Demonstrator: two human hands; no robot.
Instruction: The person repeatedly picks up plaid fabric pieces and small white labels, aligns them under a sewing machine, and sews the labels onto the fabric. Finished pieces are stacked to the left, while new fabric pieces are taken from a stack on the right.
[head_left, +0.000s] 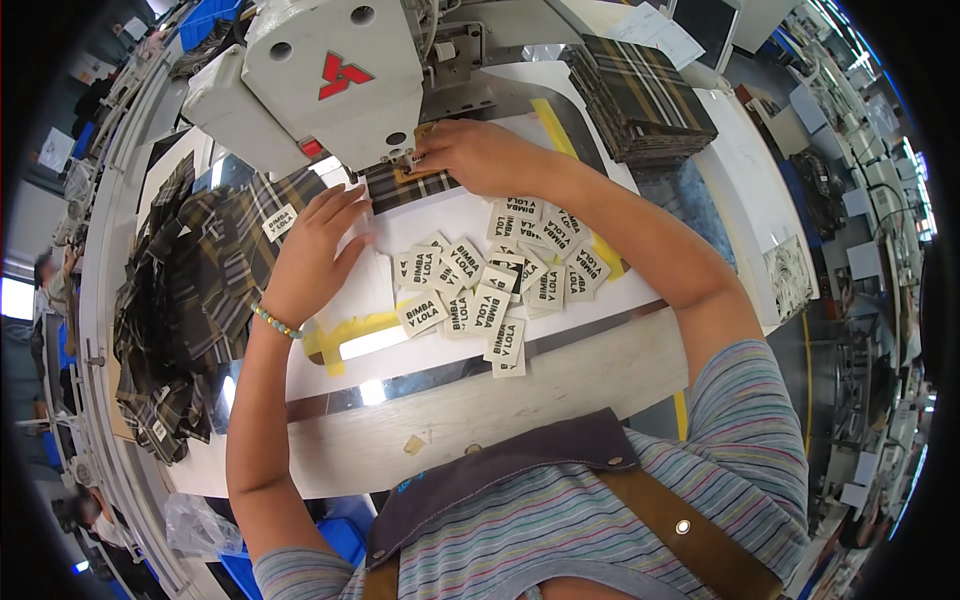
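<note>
A dark plaid fabric piece [425, 184] lies under the head of a white sewing machine [335, 75]. My right hand [490, 158] is at the needle area, its fingers bent and closed at a small tan flat piece [405, 175] on top of the fabric; its fingertips are partly hidden. To the left, my left hand [318, 245] has its fingers stretched and its thumb apart, with the fingertips by the fabric's left end. A white label [280, 222] sits on plaid fabric left of this hand. Several loose white labels with dark lettering [490, 285] are scattered on the white work surface between my forearms.
A neat stack of folded plaid pieces [650, 95] stands at the back right. Loose plaid fabric [170, 330] is heaped at the left and hangs over the table edge. Yellow tape [375, 328] marks the work surface. A blue bin [345, 540] is below the table's front edge.
</note>
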